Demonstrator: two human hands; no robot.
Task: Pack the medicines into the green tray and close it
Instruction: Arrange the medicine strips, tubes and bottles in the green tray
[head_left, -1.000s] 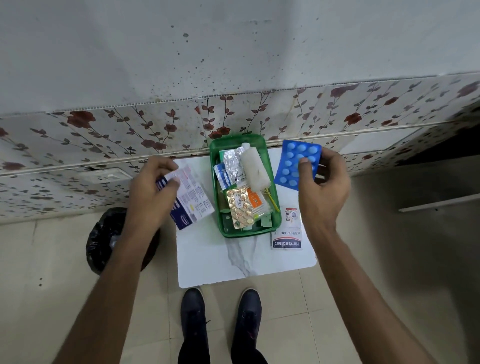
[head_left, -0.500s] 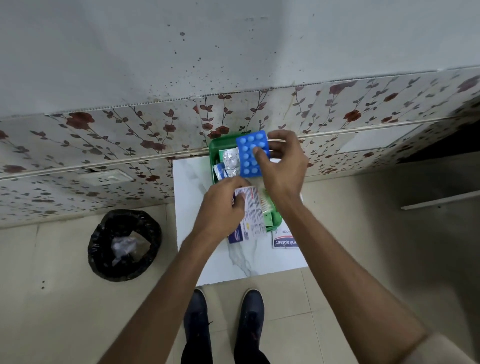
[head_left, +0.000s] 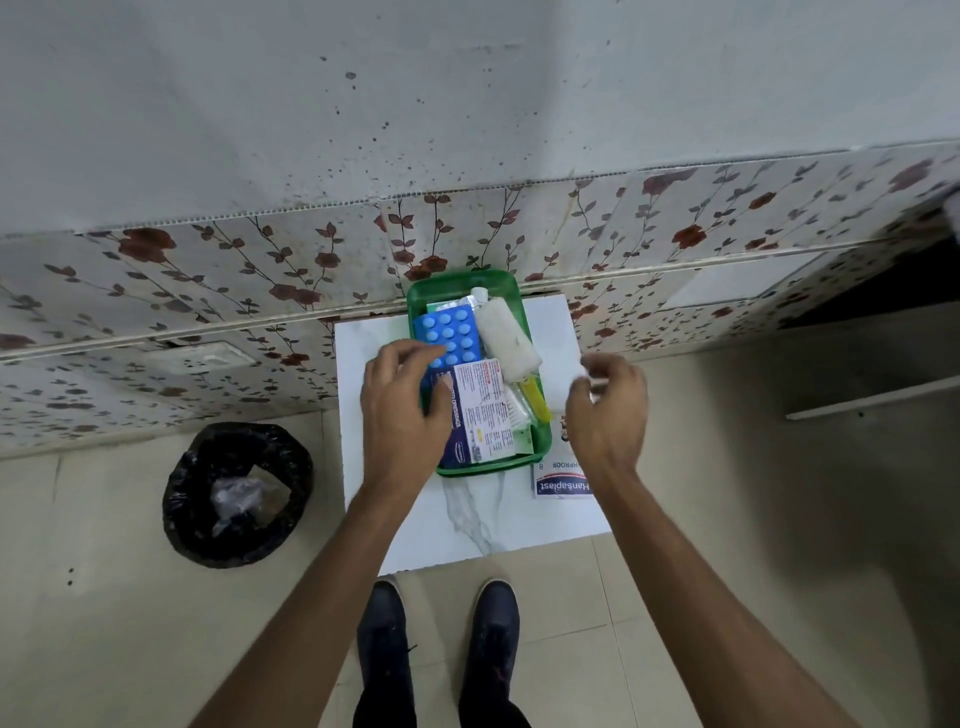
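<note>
The green tray stands on a small white marble-look table against the wall. In it lie a blue blister pack, a white bandage roll, a blue-and-white dressings packet, a yellow item and other medicines underneath. My left hand rests over the tray's left side, thumb touching the dressings packet, fingers loosely spread. My right hand hovers just right of the tray with fingers curled apart and nothing clearly in it. A Hansaplast packet lies on the table below that hand.
A round bin with a black liner stands on the tiled floor left of the table. The floral-tiled wall runs directly behind the tray. My shoes are at the table's near edge.
The blue blister pack went from my right hand into the tray's far left. The dressings packet now lies in the tray. My right hand has moved out to the tray's right side.
</note>
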